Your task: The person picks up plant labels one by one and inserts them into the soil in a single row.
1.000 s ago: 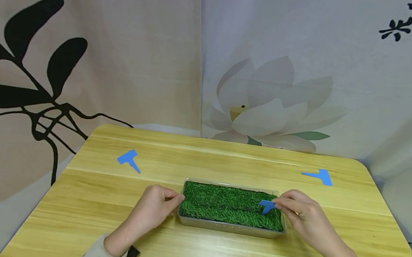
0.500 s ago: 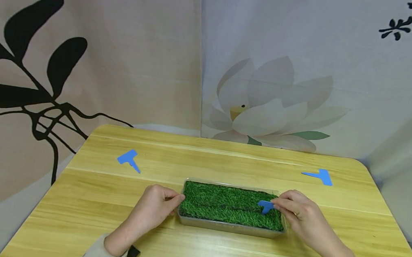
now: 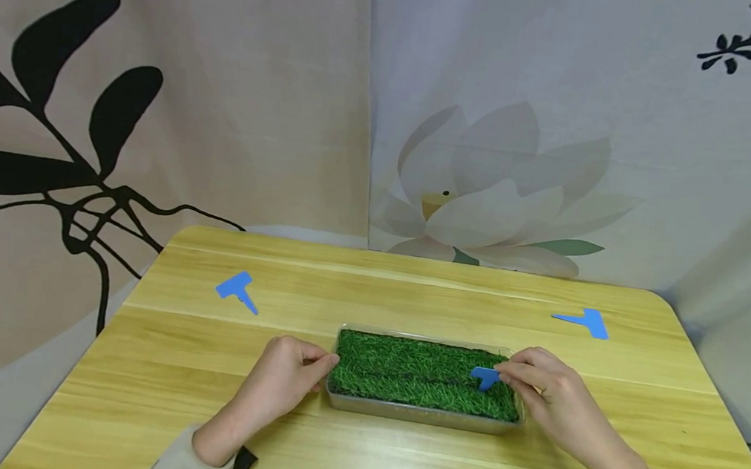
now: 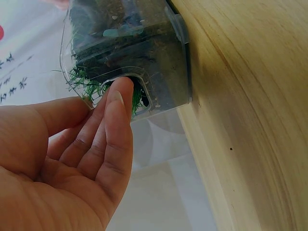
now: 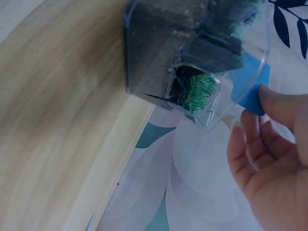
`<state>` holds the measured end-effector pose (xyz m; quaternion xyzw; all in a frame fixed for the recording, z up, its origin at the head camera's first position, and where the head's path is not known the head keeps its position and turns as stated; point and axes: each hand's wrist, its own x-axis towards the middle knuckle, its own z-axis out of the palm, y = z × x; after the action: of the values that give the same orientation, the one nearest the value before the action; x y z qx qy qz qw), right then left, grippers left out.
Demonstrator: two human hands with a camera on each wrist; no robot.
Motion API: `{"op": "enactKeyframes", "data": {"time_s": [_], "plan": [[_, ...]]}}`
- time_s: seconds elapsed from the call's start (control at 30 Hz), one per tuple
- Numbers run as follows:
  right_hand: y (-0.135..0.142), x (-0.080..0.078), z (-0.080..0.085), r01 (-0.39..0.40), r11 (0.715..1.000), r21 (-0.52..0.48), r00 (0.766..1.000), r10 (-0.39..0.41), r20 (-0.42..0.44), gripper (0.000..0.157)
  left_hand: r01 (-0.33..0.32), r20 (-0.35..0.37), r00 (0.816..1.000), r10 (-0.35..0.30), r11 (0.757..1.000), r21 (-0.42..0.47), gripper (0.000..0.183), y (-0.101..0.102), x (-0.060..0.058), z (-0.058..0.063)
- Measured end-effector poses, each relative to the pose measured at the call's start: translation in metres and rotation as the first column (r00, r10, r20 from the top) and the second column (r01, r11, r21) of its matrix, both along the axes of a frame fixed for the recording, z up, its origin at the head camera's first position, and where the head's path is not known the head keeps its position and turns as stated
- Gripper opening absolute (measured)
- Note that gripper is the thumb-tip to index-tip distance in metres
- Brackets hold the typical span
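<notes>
blue marker (image 3: 485,379): flat, t-shaped, matte, with a broad head and a narrower stem. it sits over the right part of the green turf (image 3: 404,367), head uppermost, stem pointing down into the blades; cannot tell whether the tip is sunk in or only touching. in the right wrist view its head shows as a smooth, straight-edged sheet, partly seen through clear plastic.

right hand (image 3: 556,392): holding the marker in a narrow pinch, thumb against fingers, at the right end of the head. left hand (image 3: 283,375): fingers narrow, pinching the left end of the clear box (image 3: 420,415) at its rim.

box: long, rectangular, thin see-through plastic with rounded corners; dark matter shows behind the walls. end wall has a rounded cut-out (image 5: 192,91), green strands showing in it. turf: dense, short, bristly, a darker seam running lengthwise.

two more markers, same blue and shape, lie flat: far-left marker (image 3: 238,291), stem toward near right; far-right marker (image 3: 587,322), stem toward left.

table (image 3: 395,467): pale yellow wood grain, rounded far corners. beyond, pale cloth (image 3: 259,105), softly creased, printed with black leaves (image 3: 124,119) and a large whitish flower (image 3: 486,199).
</notes>
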<state>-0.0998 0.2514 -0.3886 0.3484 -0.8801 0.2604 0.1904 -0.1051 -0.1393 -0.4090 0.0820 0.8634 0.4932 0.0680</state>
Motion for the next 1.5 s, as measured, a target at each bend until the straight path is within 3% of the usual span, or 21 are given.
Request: {"op": "enactKeyframes", "data": {"time_s": [0.03, 0.13, 0.17, 0.57, 1.03, 1.27, 1.5], "plan": [[-0.001, 0.000, 0.000, 0.006, 1.000, -0.002, 1.000, -0.006, 0.004, 0.006, 0.000, -0.001, 1.000, 0.000, 1.000, 0.000, 0.028, 0.000, 0.000, 0.000], [-0.001, 0.000, 0.002, 0.018, 1.000, -0.008, 1.000, -0.018, 0.012, 0.038, -0.001, 0.000, 1.000, 0.001, 1.000, 0.002, 0.028, 0.000, 0.000, 0.000], [-0.002, 0.000, 0.002, 0.022, 1.000, -0.012, 1.000, -0.022, 0.014, 0.042, -0.001, 0.001, 1.000, 0.001, 1.000, 0.002, 0.028, 0.000, 0.000, 0.000], [-0.001, 0.002, 0.009, 0.070, 0.996, -0.056, 0.996, -0.067, 0.060, 0.042, 0.002, 0.000, 1.000, -0.002, 1.000, 0.000, 0.030, 0.000, 0.000, -0.001], [0.014, -0.007, 0.024, 0.299, 0.946, -0.125, 0.953, -0.289, 0.089, 0.027, 0.008, 0.006, 1.000, -0.008, 1.000, 0.002, 0.033, 0.000, 0.000, 0.000], [0.031, -0.020, 0.025, 0.430, 0.893, -0.129, 0.896, -0.405, 0.182, 0.018, 0.004, 0.015, 1.000, -0.004, 1.000, 0.019, 0.030, 0.000, 0.000, 0.000], [0.052, -0.037, 0.026, 0.541, 0.838, -0.070, 0.815, -0.502, 0.291, 0.033, 0.011, 0.013, 1.000, -0.012, 1.000, 0.008, 0.035, 0.000, 0.000, 0.001]]}}
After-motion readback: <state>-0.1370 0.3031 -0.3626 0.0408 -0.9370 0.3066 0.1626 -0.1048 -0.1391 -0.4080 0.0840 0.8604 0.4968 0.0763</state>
